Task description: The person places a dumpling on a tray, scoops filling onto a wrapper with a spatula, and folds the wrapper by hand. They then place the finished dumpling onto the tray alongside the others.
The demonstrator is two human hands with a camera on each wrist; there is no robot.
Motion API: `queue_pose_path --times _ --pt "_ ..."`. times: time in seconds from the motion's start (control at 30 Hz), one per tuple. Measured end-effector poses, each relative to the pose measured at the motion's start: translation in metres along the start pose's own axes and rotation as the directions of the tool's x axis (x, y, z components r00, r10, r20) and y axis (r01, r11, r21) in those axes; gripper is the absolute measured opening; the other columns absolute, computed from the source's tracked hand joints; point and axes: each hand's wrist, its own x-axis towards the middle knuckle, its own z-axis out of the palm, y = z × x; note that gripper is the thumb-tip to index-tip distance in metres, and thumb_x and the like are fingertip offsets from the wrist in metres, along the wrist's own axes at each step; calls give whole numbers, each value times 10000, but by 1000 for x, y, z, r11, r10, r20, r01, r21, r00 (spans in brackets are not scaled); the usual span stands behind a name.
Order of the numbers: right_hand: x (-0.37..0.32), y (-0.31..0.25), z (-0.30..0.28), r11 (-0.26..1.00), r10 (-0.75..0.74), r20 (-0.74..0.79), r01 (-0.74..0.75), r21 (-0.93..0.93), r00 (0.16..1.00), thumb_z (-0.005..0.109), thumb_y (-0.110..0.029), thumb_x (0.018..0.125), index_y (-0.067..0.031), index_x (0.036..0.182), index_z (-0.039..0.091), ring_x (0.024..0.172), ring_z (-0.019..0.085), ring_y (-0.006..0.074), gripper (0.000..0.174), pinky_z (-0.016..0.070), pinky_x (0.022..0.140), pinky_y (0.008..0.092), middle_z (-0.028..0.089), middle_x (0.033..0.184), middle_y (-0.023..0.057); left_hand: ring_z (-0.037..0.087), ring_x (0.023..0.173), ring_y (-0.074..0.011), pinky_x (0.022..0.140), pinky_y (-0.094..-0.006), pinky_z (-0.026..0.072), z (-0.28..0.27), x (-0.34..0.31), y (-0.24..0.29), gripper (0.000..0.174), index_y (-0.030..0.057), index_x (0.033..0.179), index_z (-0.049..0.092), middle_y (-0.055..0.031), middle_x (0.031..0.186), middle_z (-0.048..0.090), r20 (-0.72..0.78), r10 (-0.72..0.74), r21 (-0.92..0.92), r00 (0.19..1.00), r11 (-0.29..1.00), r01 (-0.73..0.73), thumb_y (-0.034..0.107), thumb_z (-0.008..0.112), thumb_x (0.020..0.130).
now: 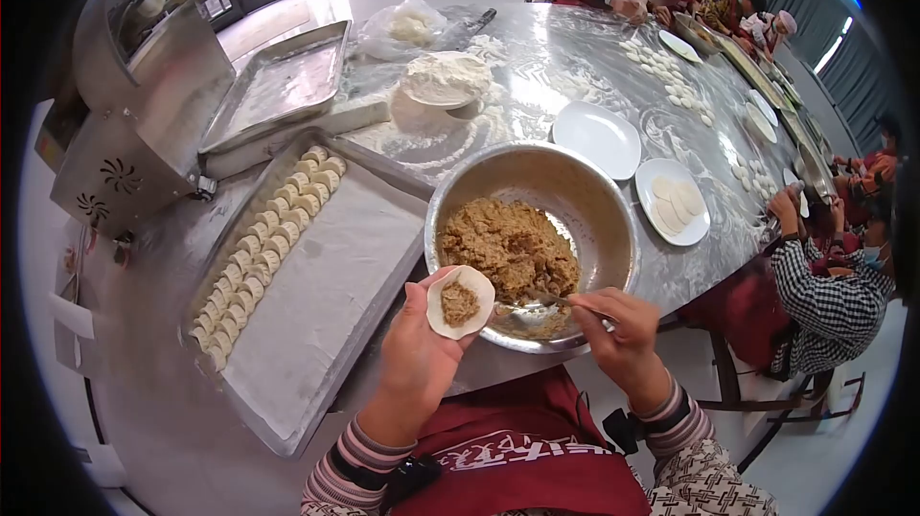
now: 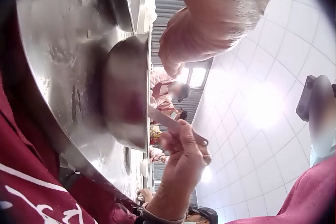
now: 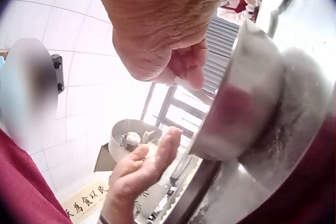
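A round wrapper [image 1: 464, 302] with brown filling [image 1: 459, 305] on it rests on the fingers of my left hand [image 1: 417, 353], which is palm up at the bowl's left rim, thumb to the side. With curled fingers my right hand [image 1: 623, 339] grips the handle of a metal utensil [image 1: 548, 298], its far end down in the filling mixture [image 1: 508, 243] of the big steel bowl [image 1: 628, 257]. The left wrist view shows the flat utensil handle [image 2: 168, 121] between the fingers of the right hand [image 2: 181, 171]. In the right wrist view the left hand [image 3: 139, 174] lies palm up, fingers nearly straight.
Left of the bowl stands a paper-lined tray [image 1: 316, 296] with rows of dumplings [image 1: 264, 248]. Beyond are a bowl of flour [image 1: 446, 78] and an empty tray [image 1: 287, 85]. A white plate [image 1: 596, 137] and a plate of wrappers [image 1: 673, 202] sit right. Other people work farther along.
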Motion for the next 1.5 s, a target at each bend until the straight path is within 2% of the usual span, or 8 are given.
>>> queue_pose_path --times 0.3,0.5,0.7,0.73,0.87,1.23,1.43,1.5 --pt "-2 6 22 961 135 254 -189 201 958 660 8 809 36 877 677 633 662 213 75 509 558 289 671 761 147 545 1132 -248 952 -396 457 -6 -16 13 556 -12 1308 400 -143 1239 534 -37 33 167 999 986 -26 445 363 994" --pt "10 9 2 525 597 248 -605 598 763 624 -76 873 76 917 680 621 666 157 168 531 595 247 675 708 117 535 1143 -234 955 -376 449 -11 -17 12 551 -10 1316 393 -133 1254 525 -30 132 262 991 958 -119 438 353 998" --pt "3 -17 8 770 283 23 -241 591 959 571 -35 880 61 982 655 706 672 219 164 533 659 294 676 839 155 518 1169 -234 977 -381 432 -4 -10 3 570 -4 1332 377 -133 1276 510 5 -3 39 1000 999 3 456 333 997" --pt "-1 -12 14 913 -33 -30 43 405 999 596 -31 857 48 978 651 716 669 228 154 533 668 305 671 857 164 512 1178 -234 992 -395 423 -2 -10 3 583 1 1333 377 -131 1278 507 5 -19 32 1000 999 19 472 325 992" --pt "0 -21 16 785 -614 194 618 50 765 682 -42 780 15 960 641 754 664 258 193 535 676 336 661 913 173 512 1178 -235 1003 -404 413 -2 -8 -4 571 10 1334 382 -124 1278 508 27 -26 -13 999 1000 26 466 318 996" --pt "-3 -31 11 742 -649 247 670 -3 720 708 -57 760 -6 950 642 808 664 242 208 537 678 345 655 936 139 528 1153 -219 1010 -397 409 -7 -5 -12 519 -3 1302 424 -121 1242 540 52 -54 -61 997 996 57 412 314 1010" --pt "-5 -32 4 884 -464 64 457 100 884 652 5 780 18 897 639 675 649 246 119 527 614 326 656 845 148 535 1160 -237 1001 -396 429 -11 -8 -6 549 -20 1309 418 -135 1245 542 95 -90 -5 991 996 91 422 281 1013" --pt "1 -36 6 800 275 43 -254 544 960 579 -35 874 64 894 649 596 652 211 123 530 585 295 657 707 130 537 1165 -250 995 -392 440 -8 -8 -6 578 -27 1308 426 -150 1257 538 126 -108 4 986 994 108 444 287 1005"
